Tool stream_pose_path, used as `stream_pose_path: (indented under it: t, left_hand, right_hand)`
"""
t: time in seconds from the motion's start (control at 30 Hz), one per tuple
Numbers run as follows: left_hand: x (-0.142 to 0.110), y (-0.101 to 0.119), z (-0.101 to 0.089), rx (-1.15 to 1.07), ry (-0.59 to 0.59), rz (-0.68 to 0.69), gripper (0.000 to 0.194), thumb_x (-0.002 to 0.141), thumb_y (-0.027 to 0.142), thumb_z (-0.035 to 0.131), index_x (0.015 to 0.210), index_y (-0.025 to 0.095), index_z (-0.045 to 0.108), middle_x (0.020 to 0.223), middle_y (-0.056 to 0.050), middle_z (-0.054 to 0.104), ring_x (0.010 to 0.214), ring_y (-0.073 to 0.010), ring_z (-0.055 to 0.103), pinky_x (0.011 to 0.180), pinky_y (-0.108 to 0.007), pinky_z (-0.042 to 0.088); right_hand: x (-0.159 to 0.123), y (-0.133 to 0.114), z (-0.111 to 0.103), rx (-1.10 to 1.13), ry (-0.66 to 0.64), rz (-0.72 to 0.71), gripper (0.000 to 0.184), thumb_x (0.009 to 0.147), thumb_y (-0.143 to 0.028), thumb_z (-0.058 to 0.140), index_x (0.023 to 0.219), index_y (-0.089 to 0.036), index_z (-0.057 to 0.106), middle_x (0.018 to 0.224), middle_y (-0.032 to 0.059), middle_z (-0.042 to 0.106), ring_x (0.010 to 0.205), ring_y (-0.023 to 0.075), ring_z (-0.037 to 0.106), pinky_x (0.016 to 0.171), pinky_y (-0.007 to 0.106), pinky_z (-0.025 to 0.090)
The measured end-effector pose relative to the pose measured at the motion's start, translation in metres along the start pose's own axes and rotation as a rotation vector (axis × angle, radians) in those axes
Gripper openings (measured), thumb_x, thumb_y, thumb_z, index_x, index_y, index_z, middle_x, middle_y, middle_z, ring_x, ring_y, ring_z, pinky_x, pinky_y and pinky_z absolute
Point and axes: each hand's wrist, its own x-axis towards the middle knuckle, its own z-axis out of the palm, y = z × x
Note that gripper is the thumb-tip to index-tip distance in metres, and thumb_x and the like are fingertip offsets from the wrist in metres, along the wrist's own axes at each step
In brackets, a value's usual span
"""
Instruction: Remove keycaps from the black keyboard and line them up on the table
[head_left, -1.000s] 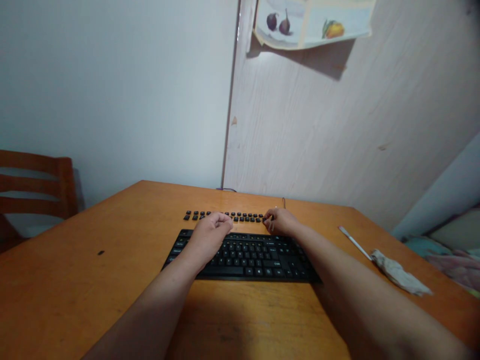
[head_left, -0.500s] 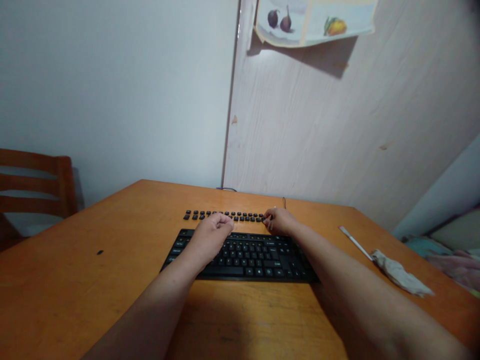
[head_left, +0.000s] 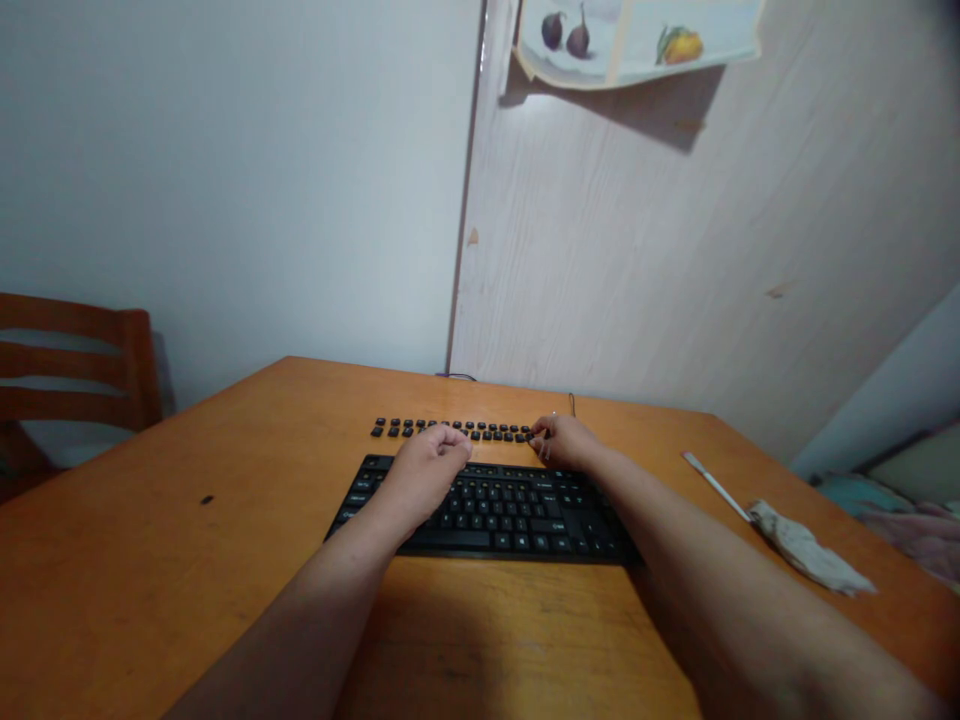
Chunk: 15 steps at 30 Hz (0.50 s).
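A black keyboard (head_left: 487, 512) lies on the wooden table, with its upper rows partly bare of caps. Behind it, loose black keycaps (head_left: 486, 435) form two rows. Over the keyboard's upper left part hovers my left hand (head_left: 429, 465), fingers curled together and thumb against them; whatever they may hold is hidden. At the right end of the nearer row, my right hand (head_left: 561, 440) pinches a keycap (head_left: 530, 437) between thumb and fingertips, low at the tabletop. My left forearm covers part of the keyboard's left side, and my right forearm hides its right edge.
On the right lie a white-handled brush (head_left: 716, 485) and a crumpled pale cloth (head_left: 810, 550). A small dark piece (head_left: 207, 499) rests on the left of the table (head_left: 187, 590). A wooden chair (head_left: 75, 370) stands at far left. A thin cable (head_left: 572, 404) shows near the back edge.
The view has shifted slightly, so everything appears a little to the right. Both hands keep nearly the same pose and place, my right one still at the end of the keycap row.
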Motion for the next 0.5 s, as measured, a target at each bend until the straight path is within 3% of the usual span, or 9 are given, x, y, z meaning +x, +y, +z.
stream_pose_path:
  t: [0.3,0.5]
  left_hand:
    - [0.0,0.0,0.0,0.009,-0.007,0.006,0.026,0.081,0.041,0.055,0.086,0.017,0.065,0.077,-0.002,0.066,0.072,-0.0172,0.059,0.069,-0.028,0.043]
    - [0.001,-0.001,0.001,0.029,-0.005,0.018,0.027,0.082,0.042,0.056,0.085,0.017,0.064,0.076,-0.002,0.065,0.072,-0.0171,0.059,0.069,-0.028,0.043]
  right_hand:
    - [0.0,0.005,0.0,0.048,0.016,0.024,0.033,0.08,-0.042,0.066,0.107,-0.023,0.071,0.092,0.008,0.072,0.08,0.0204,0.063,0.065,0.027,0.043]
    - [-0.01,0.014,-0.018,0.447,0.135,-0.049,0.047,0.088,-0.046,0.052,0.122,-0.014,0.063,0.082,0.0067,0.065,0.068,0.0164,0.058,0.065,0.028,0.044]
